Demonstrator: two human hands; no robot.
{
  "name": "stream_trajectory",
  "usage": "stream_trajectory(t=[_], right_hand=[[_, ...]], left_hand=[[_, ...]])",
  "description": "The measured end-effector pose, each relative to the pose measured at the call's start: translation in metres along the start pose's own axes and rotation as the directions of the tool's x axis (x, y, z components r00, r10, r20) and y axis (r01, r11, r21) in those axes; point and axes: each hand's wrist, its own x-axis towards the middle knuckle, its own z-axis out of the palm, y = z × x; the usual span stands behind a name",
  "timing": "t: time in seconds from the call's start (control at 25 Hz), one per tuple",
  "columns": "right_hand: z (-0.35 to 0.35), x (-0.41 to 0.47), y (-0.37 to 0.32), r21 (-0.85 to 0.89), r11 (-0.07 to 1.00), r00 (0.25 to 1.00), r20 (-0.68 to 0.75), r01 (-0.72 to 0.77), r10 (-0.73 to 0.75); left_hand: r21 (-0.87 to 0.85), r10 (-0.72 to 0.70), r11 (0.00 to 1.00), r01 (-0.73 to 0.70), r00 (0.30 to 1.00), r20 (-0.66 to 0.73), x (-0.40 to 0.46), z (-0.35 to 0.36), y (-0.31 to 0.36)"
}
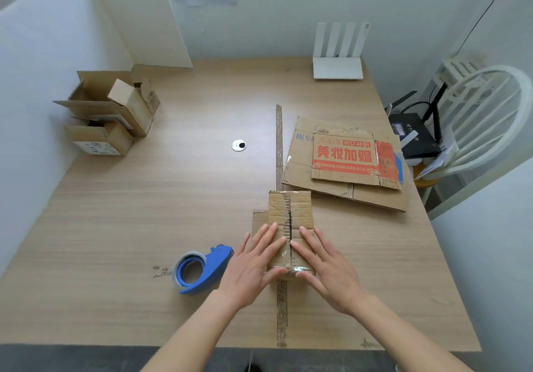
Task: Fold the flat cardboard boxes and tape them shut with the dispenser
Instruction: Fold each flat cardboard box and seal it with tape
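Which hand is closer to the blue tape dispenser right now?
Left. The left hand presses the box just beside the tape dispenser; the right hand lies beyond it.

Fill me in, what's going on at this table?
A person is closing a small cardboard box on the wooden table. The left hand and right hand press its two top flaps flat, one on each side of the centre seam, which is not yet taped. The blue tape dispenser lies untouched left of the hands. Flattened boxes wait at right; a pile of assembled boxes sits far left.
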Motion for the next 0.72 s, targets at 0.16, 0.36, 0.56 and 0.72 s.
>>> stream_trajectory(t=[0.16,0.36,0.56,0.72], right_hand=[[-0.022,-0.001,-0.010,-0.021,1.000,0.993,0.116,-0.011,0.013],[-0.052,-0.008,0.024,-0.082,0.984,0.966,0.215,0.161,-0.140],[-0.085,-0.028,0.017,0.053,0.996,0.922,0.385,-0.070,0.045],[-0.070,-0.026,-0.030,0.098,0.933,0.916,0.249,-0.348,0.315]], left_hand=[[-0.128,-0.240,0.961,0.245,0.969,0.053,-0.016,-0.022,0.036],[-0.076,-0.330,0.942,0.327,0.943,-0.032,-0.035,-0.039,0.062],[-0.131,-0.394,0.913,0.385,0.918,-0.044,-0.043,-0.029,0.089],[-0.131,-0.419,0.902,0.410,0.907,-0.046,-0.045,-0.021,0.096]])
